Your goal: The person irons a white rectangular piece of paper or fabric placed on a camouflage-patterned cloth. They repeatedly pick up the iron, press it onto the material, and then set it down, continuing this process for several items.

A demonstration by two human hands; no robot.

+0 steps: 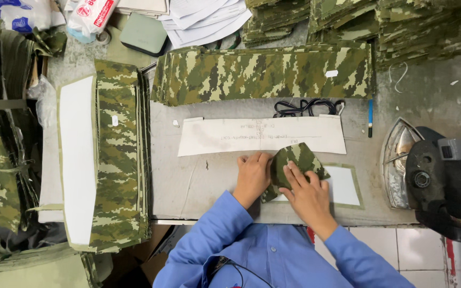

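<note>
My left hand (pixel 253 175) and my right hand (pixel 308 193) both press on a small camouflage fabric piece (pixel 295 158) that is folded over on the grey work table (pixel 198 186). Its white lining (pixel 343 186) shows to the right of my right hand. The left hand's fingers curl at the fold's left edge. The right hand lies flat over the fabric's lower part. Just beyond the fabric lies a long pale paper pattern (pixel 262 134). Both arms wear blue sleeves.
A steam iron (pixel 438 181) rests at the table's right. A long stack of camouflage strips (pixel 265 72) lies behind the pattern, another stack (pixel 117 154) with white lining at left. A black cord (pixel 308 106), a blue pen (pixel 370 117) and papers (pixel 204 18) lie farther back.
</note>
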